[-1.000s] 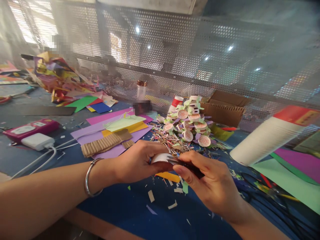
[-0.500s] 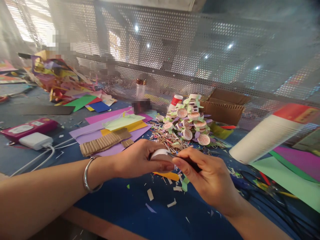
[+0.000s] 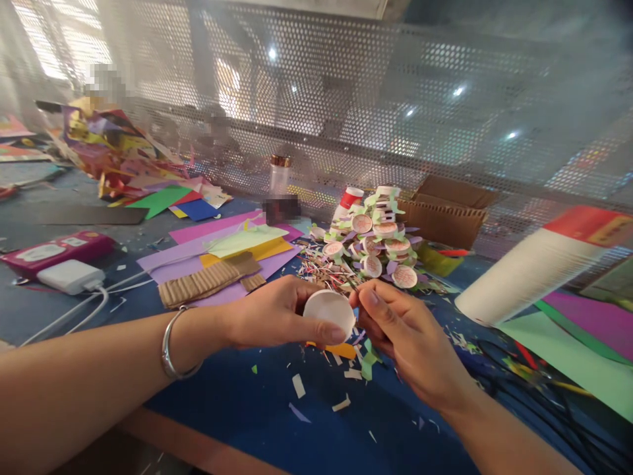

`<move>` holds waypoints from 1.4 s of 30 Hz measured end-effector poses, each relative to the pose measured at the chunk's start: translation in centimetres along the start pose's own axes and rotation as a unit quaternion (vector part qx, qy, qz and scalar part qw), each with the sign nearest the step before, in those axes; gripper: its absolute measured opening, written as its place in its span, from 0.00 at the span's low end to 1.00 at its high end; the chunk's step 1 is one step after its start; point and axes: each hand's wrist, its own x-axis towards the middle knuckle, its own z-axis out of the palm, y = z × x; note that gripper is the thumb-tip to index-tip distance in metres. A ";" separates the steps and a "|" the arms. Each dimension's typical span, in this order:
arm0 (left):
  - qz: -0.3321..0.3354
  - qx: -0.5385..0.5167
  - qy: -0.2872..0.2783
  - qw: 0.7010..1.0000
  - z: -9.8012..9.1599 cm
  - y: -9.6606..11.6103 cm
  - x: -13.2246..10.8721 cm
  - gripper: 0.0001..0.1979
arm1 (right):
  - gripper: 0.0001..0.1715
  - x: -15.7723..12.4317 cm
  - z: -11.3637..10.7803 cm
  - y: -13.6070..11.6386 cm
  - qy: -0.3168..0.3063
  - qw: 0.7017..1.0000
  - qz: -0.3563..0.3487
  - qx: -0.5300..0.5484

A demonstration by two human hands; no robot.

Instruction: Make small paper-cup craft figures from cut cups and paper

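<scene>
My left hand, with a silver bangle on the wrist, pinches a shallow white paper cup piece whose round open side faces me. Just right of its rim, my right hand is closed around a slim dark tool. Only the tool's thin tip shows past the fingers, so its exact kind is unclear. Behind both hands stands a heap of small round paper-cup pieces with green and purple paper strips on them. Paper scraps lie on the blue table beneath.
A tall stack of white paper cups leans at the right, near dark cables. On the left are corrugated cardboard, coloured paper sheets and a white charger with cords. A perforated metal screen runs along the back.
My left hand has turned the cup piece so its open side faces me. The tool in my right hand has come away from it, its tip now pointing up.
</scene>
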 end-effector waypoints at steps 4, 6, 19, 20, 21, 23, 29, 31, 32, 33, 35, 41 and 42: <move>-0.017 -0.014 0.012 1.000 0.1 0.0 -0.1 0.11 | 0.24 -0.3 0.4 -0.3 -0.024 0.998 0.020 0.048; -0.016 -0.022 0.020 0.999 0.2 0.1 -0.2 0.12 | 0.20 -0.4 0.5 -0.4 -0.034 0.996 0.034 0.071; 0.082 -0.157 0.049 0.983 0.6 -0.1 0.0 0.11 | 0.16 -0.3 0.4 -0.9 -0.015 0.991 0.046 0.128; 0.086 -0.155 0.059 0.982 0.5 -0.2 0.1 0.11 | 0.16 -0.3 0.4 -0.9 -0.017 0.991 0.042 0.129; 0.090 -0.152 0.068 0.982 0.5 -0.3 0.1 0.12 | 0.16 -0.3 0.4 -0.8 -0.017 0.991 0.038 0.130; 0.095 -0.138 0.089 0.982 0.5 -0.4 0.2 0.12 | 0.15 -0.3 0.4 -0.7 -0.015 0.991 0.032 0.131; 0.115 -0.059 0.183 0.974 0.4 0.0 -0.2 0.12 | 0.13 -0.2 0.5 -0.5 0.009 0.990 0.022 0.142; 0.114 -0.011 0.208 0.971 0.3 0.0 -0.3 0.11 | 0.13 -0.1 0.6 -0.5 0.027 0.989 0.011 0.142; 0.111 0.011 0.213 0.971 0.2 0.0 -0.4 0.11 | 0.13 0.0 0.6 -0.6 0.034 0.989 0.006 0.141; 0.109 0.030 0.215 0.970 0.2 -0.1 -0.4 0.11 | 0.13 0.0 0.6 -0.6 0.042 0.989 0.000 0.141; 0.105 0.068 0.219 0.968 0.1 -0.2 -0.5 0.09 | 0.13 0.1 0.6 -0.7 0.055 0.989 -0.014 0.139; 0.058 0.166 0.180 0.968 0.3 0.3 -0.8 0.07 | 0.15 0.0 0.2 -0.5 0.039 0.997 -0.023 0.061; 0.053 0.165 0.169 0.970 0.3 0.4 -0.8 0.08 | 0.15 0.0 0.2 -0.4 0.031 0.998 -0.020 0.046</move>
